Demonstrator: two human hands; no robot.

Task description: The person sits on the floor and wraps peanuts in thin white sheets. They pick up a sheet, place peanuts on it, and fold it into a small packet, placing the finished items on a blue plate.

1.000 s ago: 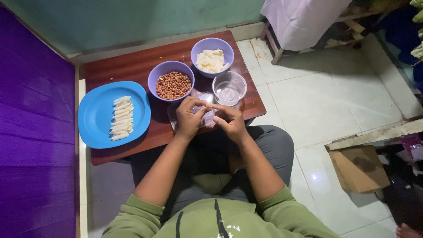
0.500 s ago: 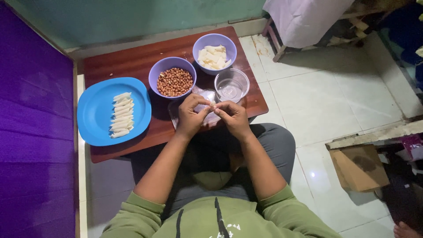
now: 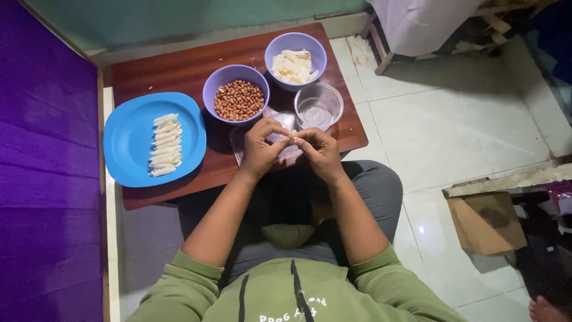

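My left hand (image 3: 261, 148) and my right hand (image 3: 320, 152) meet fingertip to fingertip over a clear plastic tray (image 3: 241, 145) at the near edge of a low wooden table (image 3: 179, 70). Between the fingertips both hands pinch a small pale piece of wrapper (image 3: 292, 135). Just beyond the hands stand a purple bowl of peanuts (image 3: 238, 95), a purple bowl of white wrapper pieces (image 3: 294, 55) and a clear bowl of water (image 3: 319, 106). To the left, a blue plate (image 3: 128, 143) carries a column of several white rolled pieces (image 3: 164, 145).
A purple wall (image 3: 42, 179) runs along the left side. White tiled floor (image 3: 453, 119) spreads to the right, with a cardboard box (image 3: 485, 222) at the right and furniture legs under a white cloth (image 3: 423, 24) at the top right. My knees sit under the table edge.
Both hands stay together over the tray; the fingers have shifted slightly while working the small wrapper piece. Bowls and plate have not moved.
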